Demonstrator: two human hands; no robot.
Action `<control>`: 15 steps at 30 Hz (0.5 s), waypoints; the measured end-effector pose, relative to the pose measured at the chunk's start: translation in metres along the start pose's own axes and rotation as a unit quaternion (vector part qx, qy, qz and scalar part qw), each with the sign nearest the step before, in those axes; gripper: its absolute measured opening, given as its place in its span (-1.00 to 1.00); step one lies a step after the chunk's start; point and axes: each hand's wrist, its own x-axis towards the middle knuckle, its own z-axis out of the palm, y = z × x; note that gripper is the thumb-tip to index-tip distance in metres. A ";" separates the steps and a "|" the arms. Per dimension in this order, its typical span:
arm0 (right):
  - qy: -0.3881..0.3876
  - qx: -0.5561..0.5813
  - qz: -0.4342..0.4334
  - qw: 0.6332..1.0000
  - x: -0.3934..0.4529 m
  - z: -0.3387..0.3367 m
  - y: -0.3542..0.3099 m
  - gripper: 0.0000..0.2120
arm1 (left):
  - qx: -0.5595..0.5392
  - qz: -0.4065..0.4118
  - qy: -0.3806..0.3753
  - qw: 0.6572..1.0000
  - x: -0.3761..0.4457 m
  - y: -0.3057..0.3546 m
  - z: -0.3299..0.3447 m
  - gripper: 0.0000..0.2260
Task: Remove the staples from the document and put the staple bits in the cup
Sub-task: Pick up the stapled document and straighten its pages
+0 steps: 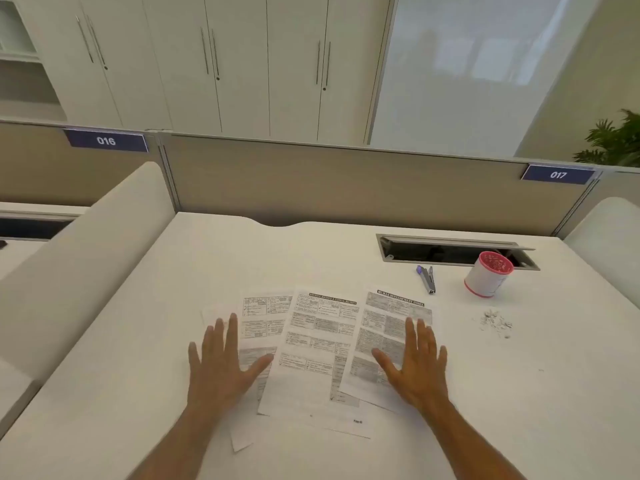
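Three printed sheets (pixel 320 344) lie fanned out on the white desk (pixel 138 341), overlapping at their edges. My left hand (pixel 225 365) rests flat and open on the left sheet, fingers spread. On the right sheet, my right hand (pixel 415 362) lies flat and open as well. A white cup with a pink rim and base (pixel 487 274) stands at the back right, tilted toward me, with small bits inside. A small pile of staple bits (pixel 495 322) lies on the desk in front of the cup. The staple remover (pixel 427 278), grey with a purple end, lies left of the cup.
An open cable hatch (pixel 453 252) is cut into the desk behind the cup. A beige partition (pixel 346 181) closes the far edge, with padded side dividers (pixel 86 268) left and right. Cabinets and a plant (pixel 616 140) stand beyond.
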 end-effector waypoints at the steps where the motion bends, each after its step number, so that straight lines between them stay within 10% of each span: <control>1: -0.008 0.006 0.016 1.000 -0.002 0.000 0.004 0.02 | -0.010 -0.029 -0.013 0.999 -0.001 -0.002 -0.001 0.02; 15: -0.076 -0.060 0.001 0.995 -0.021 0.019 -0.016 0.03 | -0.104 -0.104 -0.030 0.989 0.001 0.011 0.013 -0.09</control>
